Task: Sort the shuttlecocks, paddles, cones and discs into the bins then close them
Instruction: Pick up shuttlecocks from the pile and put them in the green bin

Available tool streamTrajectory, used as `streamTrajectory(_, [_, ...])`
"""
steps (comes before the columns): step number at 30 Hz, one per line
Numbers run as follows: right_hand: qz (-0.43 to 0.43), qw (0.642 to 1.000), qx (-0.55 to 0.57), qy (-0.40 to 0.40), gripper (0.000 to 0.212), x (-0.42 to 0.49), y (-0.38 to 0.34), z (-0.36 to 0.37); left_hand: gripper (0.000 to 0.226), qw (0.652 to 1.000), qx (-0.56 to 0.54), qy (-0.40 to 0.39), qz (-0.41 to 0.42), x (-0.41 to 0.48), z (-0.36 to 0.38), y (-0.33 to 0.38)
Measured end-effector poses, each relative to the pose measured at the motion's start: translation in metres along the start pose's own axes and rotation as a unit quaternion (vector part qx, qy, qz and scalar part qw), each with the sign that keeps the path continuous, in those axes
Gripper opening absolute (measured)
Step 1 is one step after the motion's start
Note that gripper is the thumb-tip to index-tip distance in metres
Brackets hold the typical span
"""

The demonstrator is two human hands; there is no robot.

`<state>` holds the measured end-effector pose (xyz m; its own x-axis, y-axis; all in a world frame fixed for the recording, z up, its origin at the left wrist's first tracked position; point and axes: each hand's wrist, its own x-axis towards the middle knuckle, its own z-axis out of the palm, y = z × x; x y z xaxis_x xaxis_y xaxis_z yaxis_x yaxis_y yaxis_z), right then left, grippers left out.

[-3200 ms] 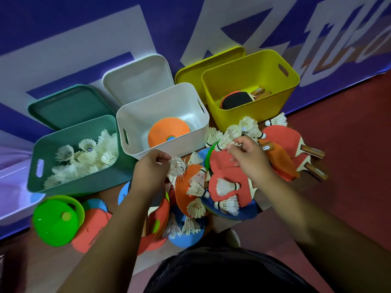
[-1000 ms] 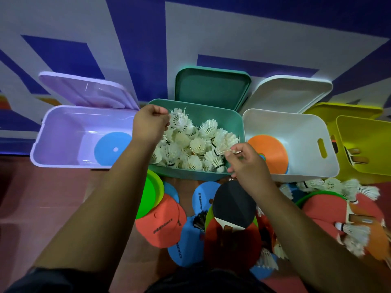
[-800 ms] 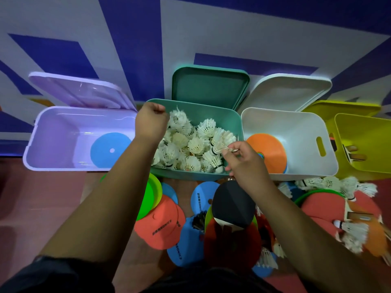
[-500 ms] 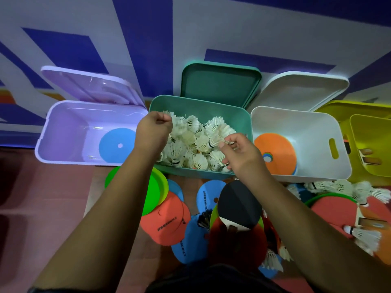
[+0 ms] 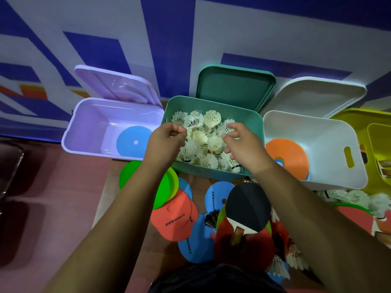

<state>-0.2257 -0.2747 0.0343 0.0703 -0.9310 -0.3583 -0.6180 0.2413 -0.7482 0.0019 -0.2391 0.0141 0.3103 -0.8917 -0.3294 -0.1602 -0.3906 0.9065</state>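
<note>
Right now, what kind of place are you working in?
Probably an indoor sports hall or gym: a red sports-style floor, a wall painted in big blue and white shapes, and shuttlecocks, a paddle and flat discs in and around open bins.

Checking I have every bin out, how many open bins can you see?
4, in a row: purple bin far left, teal bin in the middle, white bin to its right, yellow bin cut off at the right edge. Others could sit outside the frame.
</note>
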Motion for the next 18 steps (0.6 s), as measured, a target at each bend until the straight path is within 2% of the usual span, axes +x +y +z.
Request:
streamTrajectory(5, [-0.012,0.998,0.034,0.049,0.013,-0.035,0.021,-0.009,0.004,0.999,0.024,-0.032,0.017,-0.023,0.016,-0.005])
streamTrajectory(12, [0.019,0.977,0.146,0.157,0.023,-0.089,0.066,-0.054,0.005,0.992,0.038,-0.109,0.043,-0.073,0.068,-0.001])
streamTrajectory(15, [0.003,0.974,0.144,0.174,0.020,-0.122,0.093,-0.079,0.005,0.986,0.061,-0.151,0.046,-0.097,0.097,-0.004])
streamTrajectory(18, [0.031,0.968,0.144,0.202,0.019,-0.147,0.124,-0.097,0.005,0.975,0.097,-0.196,0.035,-0.125,0.129,-0.003])
